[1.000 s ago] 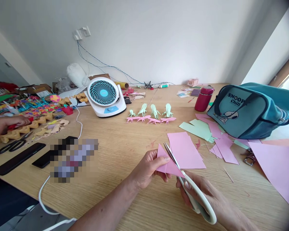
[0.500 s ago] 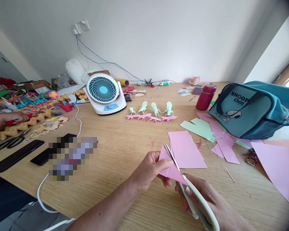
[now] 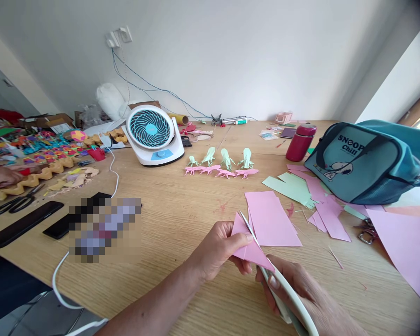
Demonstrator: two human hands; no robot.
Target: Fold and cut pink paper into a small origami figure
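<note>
My left hand pinches a folded piece of pink paper, thumb on top and fingers beneath. In my right hand is a pair of scissors with pale handles. Their blades lie along the slanting upper right edge of the folded paper, close together, tips pointing away from me. Just behind them, pink paper sheets lie flat on the wooden table. Farther back stand several green folded paper insects, with a row of pink folded paper insects before them.
Green and pink paper scraps lie to the right, near a teal bag and a red flask. A fan stands back left. At far left, a co-worker's hand is near an egg tray and black scissors.
The scissor blades have drawn closer together along the paper's edge, and the handles have come nearer each other. My left hand keeps its hold. The co-worker's hand has shifted left.
</note>
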